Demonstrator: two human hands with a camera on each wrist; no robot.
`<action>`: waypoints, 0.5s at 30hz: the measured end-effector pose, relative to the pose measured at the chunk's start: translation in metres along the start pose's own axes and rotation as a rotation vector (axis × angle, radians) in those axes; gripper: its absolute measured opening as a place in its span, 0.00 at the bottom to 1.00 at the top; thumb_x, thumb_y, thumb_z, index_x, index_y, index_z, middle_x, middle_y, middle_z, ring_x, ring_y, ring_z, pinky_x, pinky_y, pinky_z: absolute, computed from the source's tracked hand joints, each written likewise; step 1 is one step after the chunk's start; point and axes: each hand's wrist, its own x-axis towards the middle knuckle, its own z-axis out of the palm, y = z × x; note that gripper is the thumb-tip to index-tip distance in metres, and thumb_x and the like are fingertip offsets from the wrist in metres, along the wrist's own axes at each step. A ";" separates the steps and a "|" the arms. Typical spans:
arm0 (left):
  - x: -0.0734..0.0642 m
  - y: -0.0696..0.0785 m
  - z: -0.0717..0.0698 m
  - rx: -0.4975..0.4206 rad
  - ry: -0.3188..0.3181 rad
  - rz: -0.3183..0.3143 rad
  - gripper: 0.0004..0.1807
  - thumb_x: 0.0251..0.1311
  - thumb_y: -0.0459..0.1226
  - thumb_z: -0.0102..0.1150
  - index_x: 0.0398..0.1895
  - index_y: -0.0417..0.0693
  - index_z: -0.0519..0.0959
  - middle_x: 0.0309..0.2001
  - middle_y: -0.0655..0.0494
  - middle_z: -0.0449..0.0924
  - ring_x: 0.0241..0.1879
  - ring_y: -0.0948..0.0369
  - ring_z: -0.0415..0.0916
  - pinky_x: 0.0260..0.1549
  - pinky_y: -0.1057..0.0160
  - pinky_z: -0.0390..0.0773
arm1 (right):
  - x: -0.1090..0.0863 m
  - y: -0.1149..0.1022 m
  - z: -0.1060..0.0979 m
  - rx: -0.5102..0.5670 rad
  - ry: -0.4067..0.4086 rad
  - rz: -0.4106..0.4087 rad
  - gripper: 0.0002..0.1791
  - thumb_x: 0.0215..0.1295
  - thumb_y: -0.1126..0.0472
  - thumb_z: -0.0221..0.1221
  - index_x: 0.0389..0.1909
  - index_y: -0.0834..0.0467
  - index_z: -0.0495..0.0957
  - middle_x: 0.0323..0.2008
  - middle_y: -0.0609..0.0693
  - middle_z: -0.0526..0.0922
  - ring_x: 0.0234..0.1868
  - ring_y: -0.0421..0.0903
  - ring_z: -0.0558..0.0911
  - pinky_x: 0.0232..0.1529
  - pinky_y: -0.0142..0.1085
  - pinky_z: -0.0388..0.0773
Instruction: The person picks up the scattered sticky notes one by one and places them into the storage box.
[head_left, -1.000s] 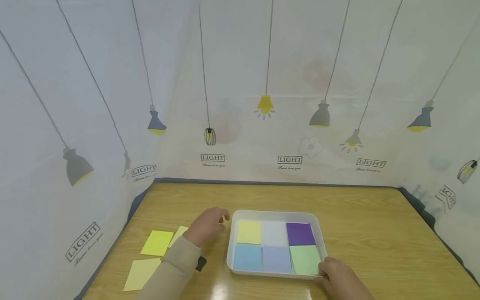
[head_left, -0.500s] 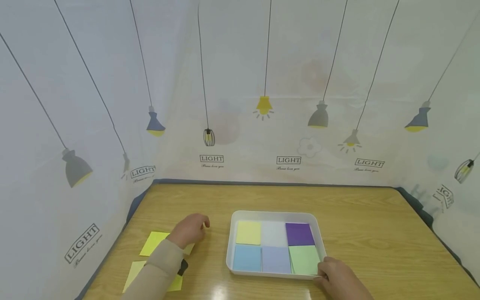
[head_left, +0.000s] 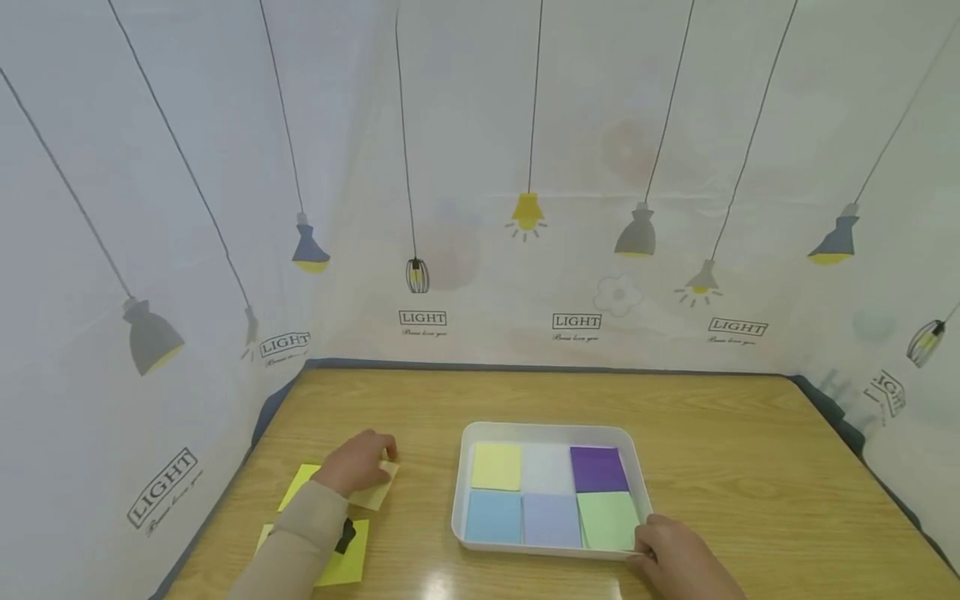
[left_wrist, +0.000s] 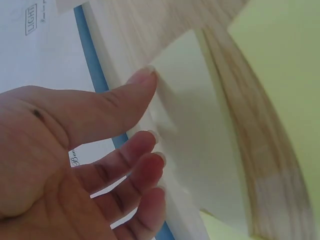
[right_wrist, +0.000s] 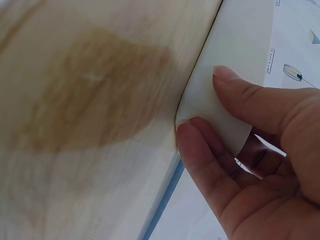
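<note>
My left hand (head_left: 354, 462) is over a pale yellow sticky-note pad (head_left: 374, 493) left of the white tray (head_left: 551, 432). In the left wrist view the thumb tip meets that pad's edge, and the bent fingers (left_wrist: 142, 182) lie along the same side, not closed round it. My right hand (head_left: 678, 550) grips the tray's near right corner; in the right wrist view the thumb lies on the tray wall (right_wrist: 227, 45) and the forefinger at its edge. Inside the tray lie coloured pads in two rows: yellow (head_left: 497, 466), white, purple (head_left: 598, 469), then blue, lavender, green.
Two bright yellow pads, one far (head_left: 300, 482) and one near (head_left: 348, 554), lie partly under the left sleeve (head_left: 288, 537). A paler pad's edge shows beside the near one. A lamp-print cloth (head_left: 480, 167) walls the wooden table (head_left: 720, 450) at the back and sides.
My left hand has moved left, away from the tray, to the pale yellow pad. The right hand has stayed on the tray's corner, and the tray has not moved.
</note>
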 end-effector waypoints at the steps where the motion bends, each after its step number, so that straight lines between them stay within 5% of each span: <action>1: 0.000 -0.001 0.000 -0.004 -0.001 -0.007 0.14 0.52 0.32 0.74 0.40 0.51 0.80 0.43 0.49 0.78 0.41 0.55 0.74 0.42 0.49 0.79 | 0.000 0.000 0.000 -0.001 0.000 0.006 0.16 0.56 0.59 0.71 0.18 0.49 0.72 0.23 0.39 0.67 0.24 0.31 0.62 0.26 0.28 0.64; 15: 0.008 -0.017 0.006 -0.109 -0.019 0.023 0.15 0.53 0.32 0.73 0.35 0.52 0.74 0.37 0.50 0.69 0.35 0.55 0.66 0.34 0.56 0.72 | 0.000 -0.001 0.001 -0.001 0.007 0.023 0.17 0.56 0.58 0.71 0.18 0.48 0.71 0.22 0.39 0.65 0.24 0.31 0.61 0.26 0.28 0.63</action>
